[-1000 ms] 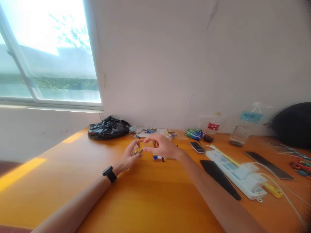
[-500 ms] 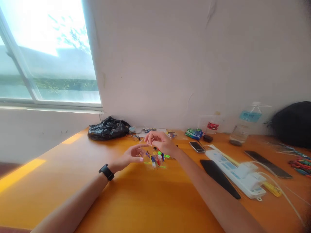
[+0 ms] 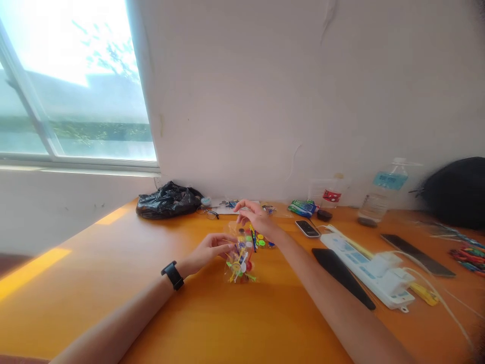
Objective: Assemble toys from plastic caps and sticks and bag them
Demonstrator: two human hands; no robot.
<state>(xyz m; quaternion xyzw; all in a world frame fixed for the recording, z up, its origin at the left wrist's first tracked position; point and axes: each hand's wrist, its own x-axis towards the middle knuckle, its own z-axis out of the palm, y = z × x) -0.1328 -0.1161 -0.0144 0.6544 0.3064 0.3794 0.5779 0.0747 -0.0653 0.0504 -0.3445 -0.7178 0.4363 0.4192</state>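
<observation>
A clear plastic bag [image 3: 240, 265] of small colourful plastic parts is in the middle of the table, in front of me. My left hand [image 3: 214, 248], with a black watch [image 3: 173, 275] on its wrist, grips the bag's upper left side between thumb and fingers. Above and behind the bag is my right hand [image 3: 255, 218], its fingers loosely bent and apart, holding nothing that I can see. More colourful parts [image 3: 260, 240], yellow, green and blue, show just below the right palm; whether they share the same bag I cannot tell.
A black plastic bag [image 3: 168, 199], glasses [image 3: 212, 214] and more small packets line the wall. To the right are a green packet [image 3: 303, 208], bottles [image 3: 373, 207], a small white device [image 3: 307, 229], a power strip [image 3: 364, 270], a black flat object [image 3: 343, 278] and a phone [image 3: 417, 254].
The bag of parts has shifted toward me and spread out lengthwise. My left hand has moved right and closed on it. My right hand's fingers have opened and lifted slightly.
</observation>
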